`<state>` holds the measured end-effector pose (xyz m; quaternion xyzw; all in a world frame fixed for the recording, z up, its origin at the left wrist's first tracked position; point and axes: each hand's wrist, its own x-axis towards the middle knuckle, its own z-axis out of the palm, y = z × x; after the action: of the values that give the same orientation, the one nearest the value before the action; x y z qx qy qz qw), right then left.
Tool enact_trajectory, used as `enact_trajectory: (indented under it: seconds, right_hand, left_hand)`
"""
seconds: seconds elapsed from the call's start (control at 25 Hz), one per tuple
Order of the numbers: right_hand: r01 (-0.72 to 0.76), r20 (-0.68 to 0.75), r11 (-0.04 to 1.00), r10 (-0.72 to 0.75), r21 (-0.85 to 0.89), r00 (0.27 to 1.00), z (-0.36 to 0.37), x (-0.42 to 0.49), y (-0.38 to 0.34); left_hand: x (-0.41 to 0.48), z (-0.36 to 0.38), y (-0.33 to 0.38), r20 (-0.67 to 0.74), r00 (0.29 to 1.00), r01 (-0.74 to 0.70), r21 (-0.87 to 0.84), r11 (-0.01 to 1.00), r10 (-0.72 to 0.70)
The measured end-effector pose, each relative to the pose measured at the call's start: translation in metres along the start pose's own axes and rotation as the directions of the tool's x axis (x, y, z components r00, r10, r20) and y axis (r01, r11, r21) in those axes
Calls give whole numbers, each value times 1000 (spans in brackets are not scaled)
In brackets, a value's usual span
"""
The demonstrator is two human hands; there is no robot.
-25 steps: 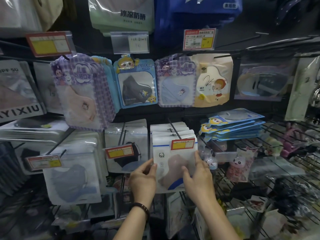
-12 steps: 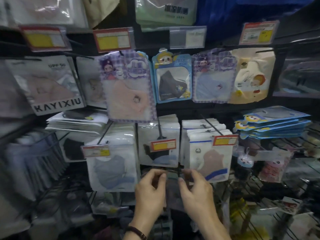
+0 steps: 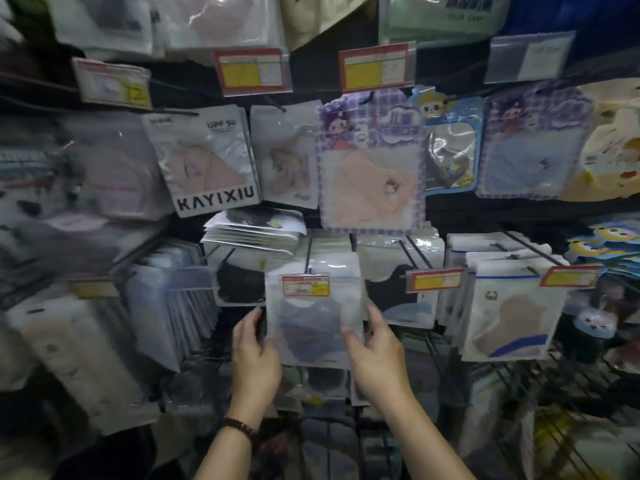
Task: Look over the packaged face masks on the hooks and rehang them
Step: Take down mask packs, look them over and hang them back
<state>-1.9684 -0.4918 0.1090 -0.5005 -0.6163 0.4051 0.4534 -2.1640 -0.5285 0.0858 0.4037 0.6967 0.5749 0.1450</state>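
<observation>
A clear packet with a grey-blue face mask (image 3: 311, 323) hangs on a wire hook in the middle row, under a red and yellow price tag (image 3: 305, 285). My left hand (image 3: 254, 355) grips the packet's left edge. My right hand (image 3: 375, 351) holds its right edge, thumb on the front. To the right hang a black-mask packet (image 3: 398, 292) and a packet with a beige mask and blue stripe (image 3: 509, 317). Above hang a purple checked packet with a pink mask (image 3: 372, 168) and a KAYIXIU packet (image 3: 204, 161).
Several more hooks with packets fill the rack on the left (image 3: 173, 306) and above. A flat stack of packets (image 3: 252, 233) lies on the hooks behind. Blue cartoon packets (image 3: 609, 247) are piled at the right over wire shelving (image 3: 588, 427).
The view has swung left. My hands left the beige-mask packet, passed the black-mask hook, and now hold the grey-blue mask packet one hook further left.
</observation>
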Motion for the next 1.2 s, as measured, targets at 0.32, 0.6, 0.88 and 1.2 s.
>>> enact_trajectory:
  seconds: [0.32,0.6,0.88,1.2]
  right_hand:
    - [-39,-55,994,45,104,997,31,10,-4]
    - [7,-230,1000,-3,17,973,28,10,-5]
    - [76,-350,969,11,234,937,7,2,-10]
    - [228,-367,874,-63,429,928,-9,-24,13]
  left_hand:
    - [25,4,-7,255,963,134,-186,973,-84]
    - [23,-12,2,37,999,43,-115,992,-39]
    - [13,-29,-3,-17,992,114,-294,949,-124]
    - [-36,-38,-12,-76,989,78,-455,887,-126]
